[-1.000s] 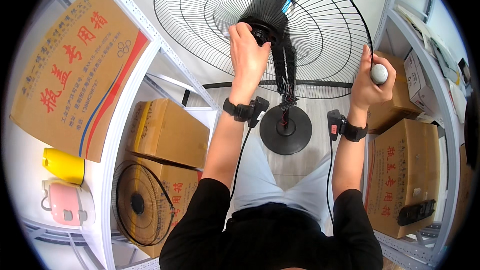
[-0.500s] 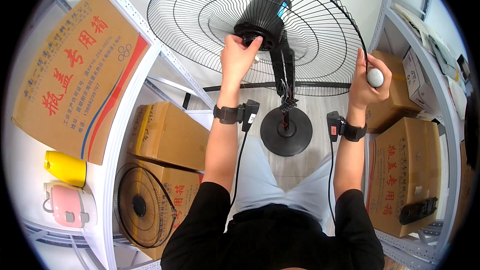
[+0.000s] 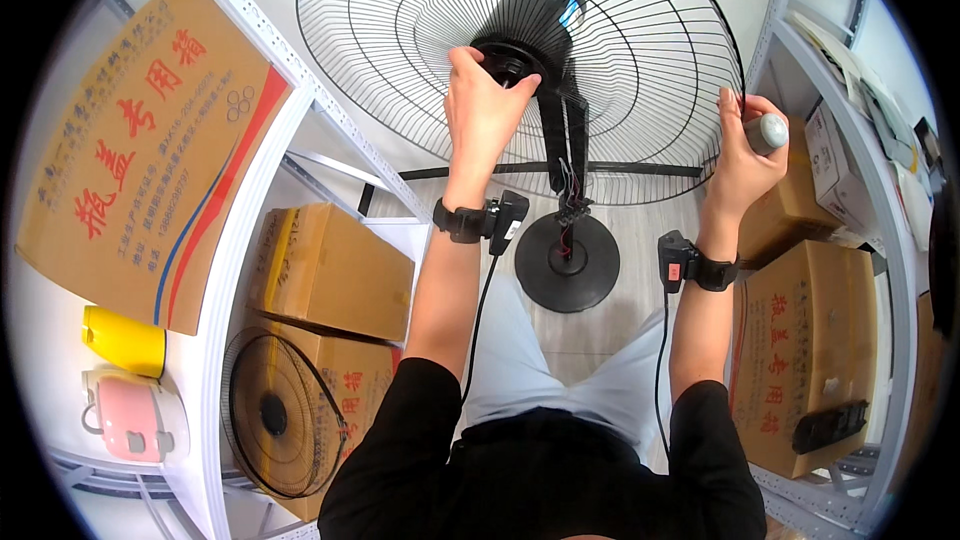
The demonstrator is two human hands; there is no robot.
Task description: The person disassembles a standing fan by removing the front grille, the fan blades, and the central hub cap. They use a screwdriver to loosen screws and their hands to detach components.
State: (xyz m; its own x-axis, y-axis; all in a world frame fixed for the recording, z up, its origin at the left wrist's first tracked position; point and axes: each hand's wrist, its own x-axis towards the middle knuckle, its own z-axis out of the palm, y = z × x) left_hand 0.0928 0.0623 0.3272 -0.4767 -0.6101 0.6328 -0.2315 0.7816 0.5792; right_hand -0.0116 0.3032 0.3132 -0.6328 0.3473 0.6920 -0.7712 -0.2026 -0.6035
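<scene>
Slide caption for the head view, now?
Left hand at the black hub within a round black wire fan grille; right hand gripping a grey, round-ended object by the rim.

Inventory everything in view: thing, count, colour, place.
Racks: 2, pale grey, both sides
Large wire guard: 1, black, top centre
Fan motor: 1, black, top centre
Fan stand: 1, black, centre
Grey-ended object: 1, grey, beside large guard's rim
Second wire guard: 1, black, lower left
Cardboard boxes: at least 4, brown, both sides
Printed cardboard: 1, brown, upper left
Yellow container: 1, yellow, left rack
Pink appliance: 1, pink, left rack
White carton: 1, white, right rack
Black piece: 1, black, lower right
Wrist devices: 2, black, wrists
Left hand: 1, bare, at motor front
Right hand: 1, bare, holding grey-ended object
</scene>
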